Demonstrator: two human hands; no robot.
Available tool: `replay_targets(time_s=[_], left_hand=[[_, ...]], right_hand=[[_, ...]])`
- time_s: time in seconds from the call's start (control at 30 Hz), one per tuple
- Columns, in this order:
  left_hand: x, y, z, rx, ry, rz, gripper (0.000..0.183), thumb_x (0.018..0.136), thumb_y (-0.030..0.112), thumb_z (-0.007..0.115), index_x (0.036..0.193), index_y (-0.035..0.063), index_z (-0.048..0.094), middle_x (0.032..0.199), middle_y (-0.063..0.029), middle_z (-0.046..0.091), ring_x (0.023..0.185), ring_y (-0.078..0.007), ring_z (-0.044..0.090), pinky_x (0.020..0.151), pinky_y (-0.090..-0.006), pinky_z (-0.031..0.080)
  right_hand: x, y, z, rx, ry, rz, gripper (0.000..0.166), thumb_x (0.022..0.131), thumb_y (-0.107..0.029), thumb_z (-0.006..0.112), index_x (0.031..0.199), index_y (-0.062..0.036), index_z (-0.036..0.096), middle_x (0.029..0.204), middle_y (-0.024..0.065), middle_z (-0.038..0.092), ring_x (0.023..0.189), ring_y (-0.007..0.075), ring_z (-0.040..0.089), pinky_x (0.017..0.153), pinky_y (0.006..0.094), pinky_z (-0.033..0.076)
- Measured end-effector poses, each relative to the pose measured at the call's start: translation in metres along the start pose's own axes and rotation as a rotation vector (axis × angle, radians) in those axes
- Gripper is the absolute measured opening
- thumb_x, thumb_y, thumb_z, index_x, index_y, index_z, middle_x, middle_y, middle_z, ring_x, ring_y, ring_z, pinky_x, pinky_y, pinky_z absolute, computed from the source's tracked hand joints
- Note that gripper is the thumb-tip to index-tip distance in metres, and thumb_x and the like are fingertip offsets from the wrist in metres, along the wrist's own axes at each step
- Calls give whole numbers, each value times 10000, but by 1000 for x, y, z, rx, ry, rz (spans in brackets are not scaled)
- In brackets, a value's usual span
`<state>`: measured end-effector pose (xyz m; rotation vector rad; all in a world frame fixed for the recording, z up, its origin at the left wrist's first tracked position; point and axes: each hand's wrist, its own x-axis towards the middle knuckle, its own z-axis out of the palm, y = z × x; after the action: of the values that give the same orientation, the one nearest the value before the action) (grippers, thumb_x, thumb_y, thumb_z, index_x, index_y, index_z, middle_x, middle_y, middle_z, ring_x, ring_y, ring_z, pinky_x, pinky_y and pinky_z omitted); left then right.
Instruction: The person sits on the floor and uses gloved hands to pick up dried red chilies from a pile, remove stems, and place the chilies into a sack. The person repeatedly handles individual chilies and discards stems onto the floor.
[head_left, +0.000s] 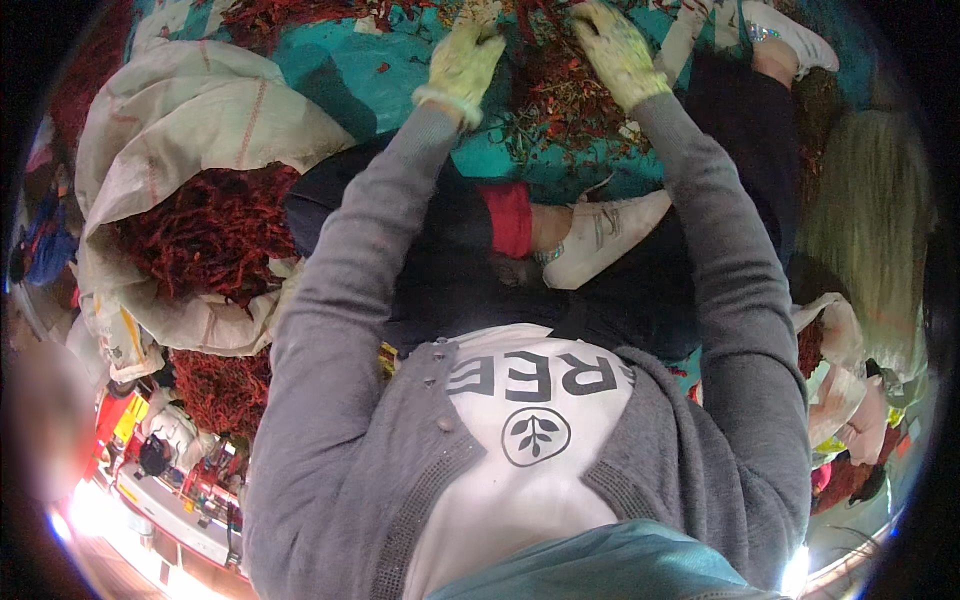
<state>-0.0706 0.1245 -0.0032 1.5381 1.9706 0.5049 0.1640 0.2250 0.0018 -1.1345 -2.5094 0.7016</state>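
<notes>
My left hand (466, 61), in a pale yellow-green work glove, reaches forward over a teal sheet (397, 71) at the top of the view. My right hand (616, 54), gloved alike, is on the other side of a heap of dried red chilli bits and stems (574, 112). Dark red chillies (534, 22) lie between the two hands near the upper edge. The fingertips of both hands are blurred or cut by the frame, so whether they grip anything is unclear.
A white woven sack (195, 112) gapes at my left, full of dried red chillies (214, 232). More chillies (221, 390) lie behind it. My folded leg with a white shoe (607, 232) rests before me. Another sack (840, 337) stands at right. A blurred person (49, 427) is at far left.
</notes>
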Motion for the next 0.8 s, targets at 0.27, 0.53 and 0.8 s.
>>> replay_targets(time_s=[0.27, 0.53, 0.8], left_hand=[[64, 65, 11, 549, -308, -211, 351, 976, 177, 415, 1245, -29, 506, 1172, -206, 590, 866, -341, 647, 832, -425, 511], [-7, 26, -19, -1123, -266, -324, 170, 880, 154, 653, 1036, 87, 640, 821, -16, 611, 654, -83, 496, 568, -218, 402], [-73, 83, -22, -1124, -275, -195, 299, 876, 172, 683, 1135, 36, 621, 1001, -53, 653, 864, -135, 615, 768, -253, 504]], right_hand=[[75, -35, 7, -98, -363, 489, 501, 969, -233, 487, 1423, -76, 342, 1163, 186, 568, 1105, 349, 533, 1063, 502, 320], [-20, -62, -7, 428, 72, 232, 319, 933, -248, 551, 1141, -9, 585, 1178, 180, 600, 1108, 363, 558, 937, 424, 465], [-85, -128, -20, 380, 206, 145, 368, 938, -229, 543, 1268, -65, 547, 1211, 205, 594, 1058, 381, 596, 884, 411, 493]])
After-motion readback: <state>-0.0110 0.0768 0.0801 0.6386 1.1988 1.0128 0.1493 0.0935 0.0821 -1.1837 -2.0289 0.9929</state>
